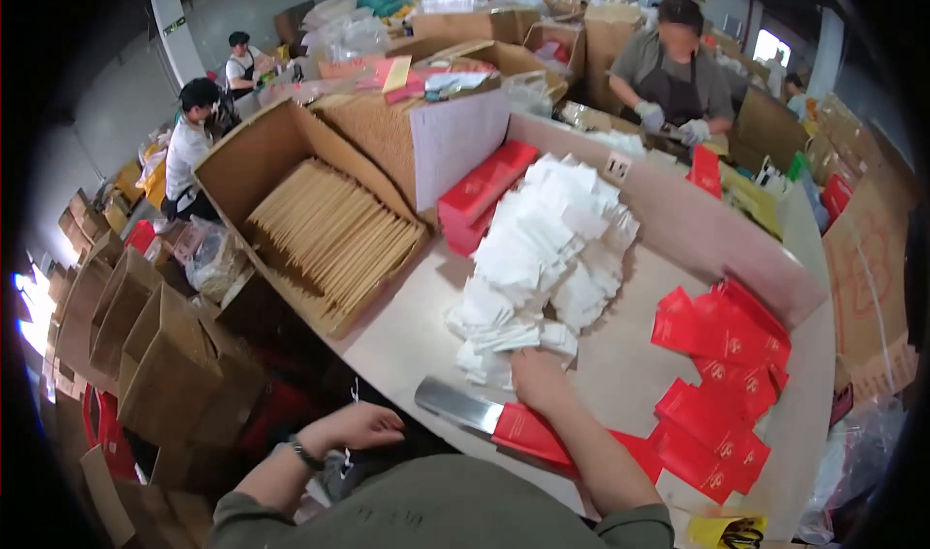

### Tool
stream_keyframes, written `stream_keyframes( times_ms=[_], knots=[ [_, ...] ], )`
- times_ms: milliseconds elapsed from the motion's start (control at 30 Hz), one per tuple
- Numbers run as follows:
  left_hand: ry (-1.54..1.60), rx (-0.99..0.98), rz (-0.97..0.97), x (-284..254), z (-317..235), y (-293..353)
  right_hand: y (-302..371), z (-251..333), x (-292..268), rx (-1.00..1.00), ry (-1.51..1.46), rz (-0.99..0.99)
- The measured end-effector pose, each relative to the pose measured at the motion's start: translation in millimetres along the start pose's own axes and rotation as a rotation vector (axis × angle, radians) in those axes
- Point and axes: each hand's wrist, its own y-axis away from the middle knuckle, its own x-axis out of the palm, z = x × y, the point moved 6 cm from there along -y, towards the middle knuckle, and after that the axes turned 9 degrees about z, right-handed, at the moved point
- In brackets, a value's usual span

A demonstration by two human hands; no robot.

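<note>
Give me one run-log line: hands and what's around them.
Left hand: nothing visible held, beside table | Right hand: at near end of white paper pile | Red envelopes: spread right of pile

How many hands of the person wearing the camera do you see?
2. The right hand is at the near end of the heap of white packets; the left hand is near the edge of the table.

Heap of small, flat white pieces [557, 239], overlapping at many angles: its near edge meets the fingers [524, 359] of the worker's right hand [543, 381], its bulk spreading beyond them. On the near side of those fingers lies a shiny grey metal sheet [460, 406], its right end meeting a flat red envelope [528, 431].
</note>
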Motion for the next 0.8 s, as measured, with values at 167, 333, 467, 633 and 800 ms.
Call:
stream_keyframes(
  times_ms=[167,333,467,633,800],
  knots=[
    [-0.459,-0.378,-0.861,-159,-13,18,-13,18,1,-0.097,-0.063,0.038],
    [-0.579,-0.148,-1.021,-224,85,-29,-17,24,12,-0.139,0.091,0.043],
    [-0.592,-0.103,-0.884,-234,80,-44,-16,8,18,-0.113,0.052,-0.080],
    [-0.521,-0.101,-0.887,-246,78,-46,-3,2,7,0.020,-0.055,0.076],
    [-0.678,-0.176,-0.964,-241,78,-29,7,21,4,0.070,0.005,0.084]
  ],
)
